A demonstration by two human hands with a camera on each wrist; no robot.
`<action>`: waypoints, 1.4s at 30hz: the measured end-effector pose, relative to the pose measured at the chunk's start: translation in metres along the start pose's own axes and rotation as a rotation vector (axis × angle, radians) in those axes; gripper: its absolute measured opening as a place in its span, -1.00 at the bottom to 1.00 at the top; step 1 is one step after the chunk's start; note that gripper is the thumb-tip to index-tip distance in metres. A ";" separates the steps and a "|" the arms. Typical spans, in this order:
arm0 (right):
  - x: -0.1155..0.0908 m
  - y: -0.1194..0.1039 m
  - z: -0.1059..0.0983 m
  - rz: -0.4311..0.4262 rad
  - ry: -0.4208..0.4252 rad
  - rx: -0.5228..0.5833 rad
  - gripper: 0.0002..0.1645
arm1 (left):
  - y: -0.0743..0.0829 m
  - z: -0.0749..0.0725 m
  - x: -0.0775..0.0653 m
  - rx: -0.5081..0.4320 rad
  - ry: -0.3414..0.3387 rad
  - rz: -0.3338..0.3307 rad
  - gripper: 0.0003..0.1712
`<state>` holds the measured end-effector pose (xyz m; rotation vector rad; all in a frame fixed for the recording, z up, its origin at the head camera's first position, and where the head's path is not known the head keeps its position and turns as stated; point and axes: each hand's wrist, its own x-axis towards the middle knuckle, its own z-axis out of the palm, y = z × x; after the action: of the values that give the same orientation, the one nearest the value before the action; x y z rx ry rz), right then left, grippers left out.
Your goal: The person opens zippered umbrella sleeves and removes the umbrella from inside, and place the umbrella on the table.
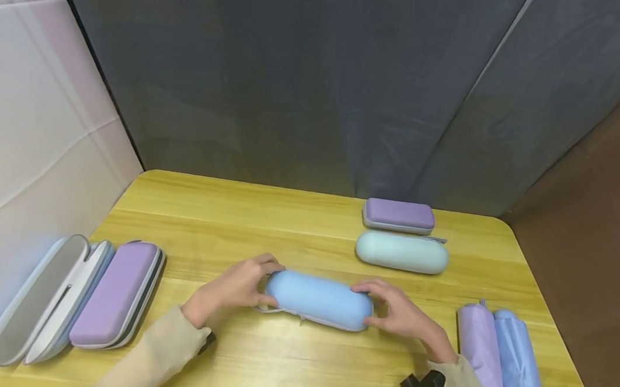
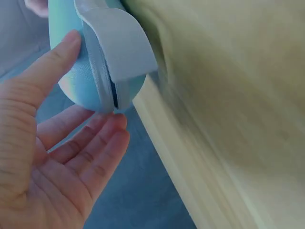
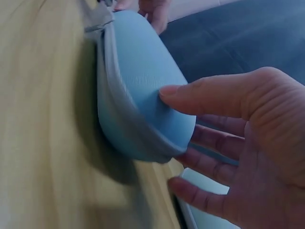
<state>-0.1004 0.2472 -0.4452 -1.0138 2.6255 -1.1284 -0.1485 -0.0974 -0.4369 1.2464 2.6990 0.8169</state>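
A light blue zip-up glasses case (image 1: 319,300) lies lengthwise between both hands near the middle of the table. My left hand (image 1: 239,283) holds its left end, thumb on the near side and fingers at the far side. At the right end my right hand (image 1: 401,310) grips it in the same way. The left wrist view shows a pale strap (image 2: 121,45) over the zip seam of the case, and the thumb pressing the shell. In the right wrist view the thumb presses the case's blue shell (image 3: 147,62). Its zip looks closed along the visible seam.
At left lie an opened case (image 1: 35,313) with grey lining and a purple zip case (image 1: 117,294). Behind, to the right, sit a small purple case (image 1: 398,214) and a mint case (image 1: 403,252). A purple folded umbrella (image 1: 481,348) and a blue one (image 1: 517,356) lie at right.
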 end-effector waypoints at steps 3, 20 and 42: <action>-0.004 -0.002 0.003 0.004 -0.009 0.032 -0.33 | -0.006 -0.003 0.007 -0.042 0.002 0.004 -0.31; -0.008 -0.051 0.060 0.063 0.192 -0.047 -0.35 | -0.019 -0.004 0.069 -0.150 -0.074 -0.086 -0.52; 0.011 -0.053 0.070 0.167 0.522 0.098 -0.81 | 0.054 0.044 0.064 0.032 0.154 -0.474 -0.08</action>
<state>-0.0566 0.1708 -0.4577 -0.5165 2.9195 -1.6409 -0.1423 -0.0031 -0.4375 0.5184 2.9490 0.8284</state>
